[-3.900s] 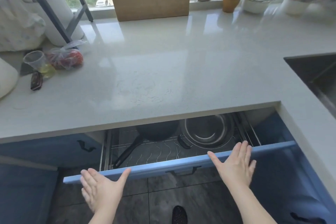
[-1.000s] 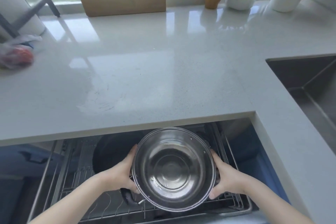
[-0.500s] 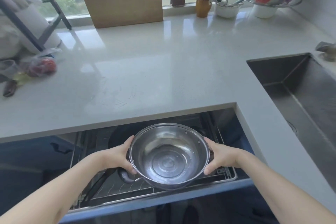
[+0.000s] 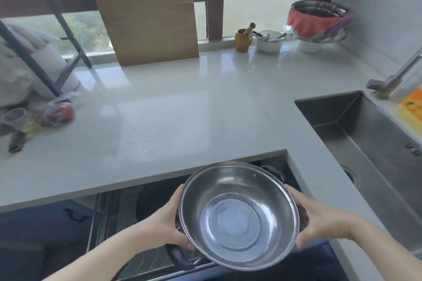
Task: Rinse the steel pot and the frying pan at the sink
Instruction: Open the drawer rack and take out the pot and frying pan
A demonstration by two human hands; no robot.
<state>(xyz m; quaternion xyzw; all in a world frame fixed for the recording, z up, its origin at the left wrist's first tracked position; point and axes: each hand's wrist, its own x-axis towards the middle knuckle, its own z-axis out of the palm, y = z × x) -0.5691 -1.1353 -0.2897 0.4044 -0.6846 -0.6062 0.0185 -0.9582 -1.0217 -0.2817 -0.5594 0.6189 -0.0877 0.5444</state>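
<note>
The steel pot is round, shiny and empty, held above the open drawer, tilted slightly toward me. My left hand grips its left rim and my right hand grips its right side. The black frying pan lies in the drawer's wire rack behind and left of the pot, mostly hidden; a dark handle shows under the pot. The steel sink is sunk into the counter to the right, with the faucet behind it.
The pale counter runs in front of the drawer. A wooden board leans on the window. A wooden mortar, a white bowl and a covered steel bowl stand at the back right. A bagged tomato and a plastic cup sit at left.
Both hands went from the drawer front to the pot and have lifted it out of the rack. In the last half second the pot rose and shifted right.
</note>
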